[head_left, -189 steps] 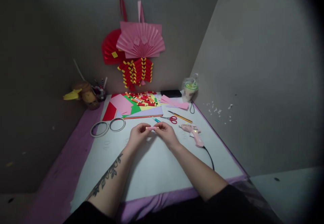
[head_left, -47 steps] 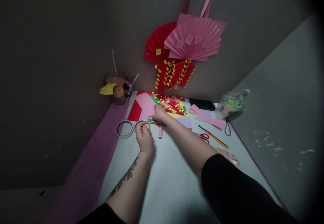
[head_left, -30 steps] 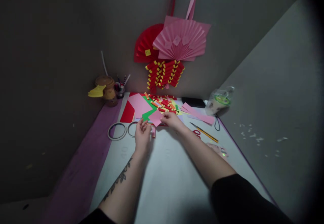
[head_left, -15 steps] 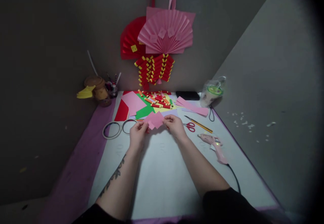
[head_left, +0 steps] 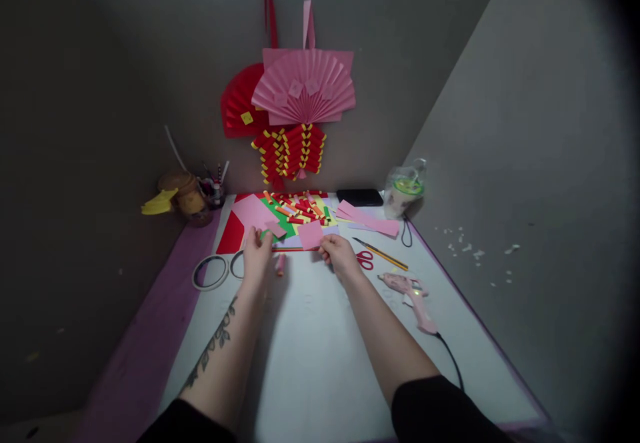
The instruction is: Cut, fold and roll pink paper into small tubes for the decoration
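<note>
A pink paper square (head_left: 310, 235) is pinched at its lower right corner by my right hand (head_left: 340, 255), held above the table. My left hand (head_left: 257, 255) is closed, with a smaller pink paper piece (head_left: 275, 228) at its fingertips, over the coloured sheets; the exact grip is partly hidden. Between the hands, a small pink paper roll (head_left: 281, 264) is on the white table surface. Just beyond them lie red and yellow paper rolls (head_left: 305, 219) on green paper (head_left: 287, 231) and a large pink sheet (head_left: 251, 211).
Red scissors (head_left: 365, 260), a craft knife (head_left: 383, 254) and a pink glue gun (head_left: 413, 296) with a cord lie to the right. Tape rolls (head_left: 210, 273) are at left. Behind are pink strips (head_left: 370, 219), a black phone (head_left: 360, 197) and cups. A pink paper fan (head_left: 306, 83) hangs on the wall.
My hands have moved apart, and the overlapping pink papers are separated. My left hand has gone left with the smaller piece; the pink roll now shows. The view has shifted too.
</note>
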Demonstrator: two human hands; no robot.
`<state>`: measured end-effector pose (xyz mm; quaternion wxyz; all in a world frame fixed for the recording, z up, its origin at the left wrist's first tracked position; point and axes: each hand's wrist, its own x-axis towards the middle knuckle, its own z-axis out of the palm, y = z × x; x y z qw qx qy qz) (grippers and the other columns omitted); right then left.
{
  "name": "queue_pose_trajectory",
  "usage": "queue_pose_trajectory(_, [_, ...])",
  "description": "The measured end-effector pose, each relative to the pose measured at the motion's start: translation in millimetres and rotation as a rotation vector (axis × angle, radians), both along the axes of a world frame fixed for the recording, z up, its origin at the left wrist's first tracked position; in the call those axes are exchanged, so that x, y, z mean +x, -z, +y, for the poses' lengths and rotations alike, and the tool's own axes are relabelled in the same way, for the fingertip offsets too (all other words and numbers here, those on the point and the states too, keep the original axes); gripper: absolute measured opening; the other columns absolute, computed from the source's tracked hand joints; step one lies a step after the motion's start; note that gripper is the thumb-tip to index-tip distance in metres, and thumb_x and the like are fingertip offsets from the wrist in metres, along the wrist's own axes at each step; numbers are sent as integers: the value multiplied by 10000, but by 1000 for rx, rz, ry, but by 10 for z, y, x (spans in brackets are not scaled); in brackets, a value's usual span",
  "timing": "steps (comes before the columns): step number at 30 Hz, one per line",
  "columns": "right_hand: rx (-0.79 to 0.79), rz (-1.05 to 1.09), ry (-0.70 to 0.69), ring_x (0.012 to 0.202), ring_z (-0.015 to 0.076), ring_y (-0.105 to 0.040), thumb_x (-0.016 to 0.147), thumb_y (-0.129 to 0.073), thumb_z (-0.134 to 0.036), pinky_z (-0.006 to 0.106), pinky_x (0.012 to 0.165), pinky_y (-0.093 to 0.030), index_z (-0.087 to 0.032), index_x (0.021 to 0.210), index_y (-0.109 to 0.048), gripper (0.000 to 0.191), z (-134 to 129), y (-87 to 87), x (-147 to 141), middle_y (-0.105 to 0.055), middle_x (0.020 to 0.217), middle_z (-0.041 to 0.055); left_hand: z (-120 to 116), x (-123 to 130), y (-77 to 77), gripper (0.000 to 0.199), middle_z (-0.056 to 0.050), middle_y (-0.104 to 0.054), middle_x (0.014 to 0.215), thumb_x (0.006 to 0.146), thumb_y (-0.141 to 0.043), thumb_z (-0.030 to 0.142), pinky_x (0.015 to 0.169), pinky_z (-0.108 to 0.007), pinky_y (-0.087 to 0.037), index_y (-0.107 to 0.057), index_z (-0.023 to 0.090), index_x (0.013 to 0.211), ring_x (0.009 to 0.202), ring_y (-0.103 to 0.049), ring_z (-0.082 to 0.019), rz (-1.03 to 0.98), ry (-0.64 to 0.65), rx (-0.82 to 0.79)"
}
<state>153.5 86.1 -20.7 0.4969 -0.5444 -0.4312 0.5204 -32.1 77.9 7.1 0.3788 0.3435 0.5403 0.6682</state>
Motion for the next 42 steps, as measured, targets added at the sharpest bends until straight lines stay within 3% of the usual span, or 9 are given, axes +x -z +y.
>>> queue_pose_trajectory(3, [1,-23,-111,385,60,-402,721,-570,-400,159,341,-269,-176,665,-530,234,-72,-27,-76,-555,537,-30,-157,139,40,423,-94,-675,1000,631,-778,267,714,-248,-483,-628,184,1017,889,-635,-179,-20,147,-68])
queue_pose_trajectory(8, [13,-113,-270,425,75,-466,768,-588,-389,163,370,-318,-158,747,-631,236,-127,-178,-76,-599,579,-11,-408,231,133,232,36,-558,534,664,-722,348,487,-192,-362,-621,141,685,491,-496,-91,10,195,-161])
queue_pose_trajectory(12, [96,-544,-94,614,120,-595,833,-556,-367,196,498,-426,-163,1120,-593,354,283,-582,463,-683,800,40,-460,246,135,239,35,-595,565,644,-730,346,479,-192,-359,-637,143,728,490,-501,-90,-5,198,-185])
queue_pose_trajectory(16, [9,-1102,-1,717,156,-616,817,-574,-266,235,627,-439,-143,933,-677,199,853,-896,1196,-695,825,68,-455,247,85,216,12,-629,604,657,-740,330,497,-198,-377,-657,145,729,526,-536,-103,64,263,-152])
queue_pose_trajectory(20, [-93,-1252,-39,766,212,-632,639,-717,-141,269,686,-440,-126,832,-697,195,1011,-775,1560,-702,813,96,-344,88,78,187,35,-591,573,667,-752,295,480,-183,-360,-652,144,713,499,-496,-81,2,93,-43])
queue_pose_trajectory(23, [-92,-1298,-96,829,237,-637,574,-759,-132,276,718,-443,-115,895,-696,328,956,-567,1539,-703,904,125,-219,-145,93,190,63,-531,534,642,-780,225,473,-150,-350,-609,144,648,479,-450,-50,-380,20,71])
queue_pose_trajectory(32, [255,-1179,-367,869,159,-607,804,-587,-261,222,733,-413,-176,911,-661,155,988,-548,191,-683,975,45,-223,-592,130,226,88,-495,569,720,-719,123,490,-92,-391,-510,190,774,506,-479,-23,-1285,404,359])
queue_pose_trajectory(37, [317,-1112,-517,874,185,-625,786,-624,-343,247,724,-428,-183,911,-647,204,836,-482,-923,-691,953,52,-162,-652,194,236,60,-515,623,661,-645,46,564,-175,-423,-497,189,778,587,-514,-72,-1333,385,447])
queue_pose_trajectory(42, [168,-1103,-383,1093,313,-568,676,-700,-532,370,838,-454,-101,1179,-497,693,750,-360,-1739,-585,1192,213,-175,-703,198,208,52,-482,613,641,-581,39,552,-178,-387,-483,181,758,570,-496,-72,-1327,333,458])
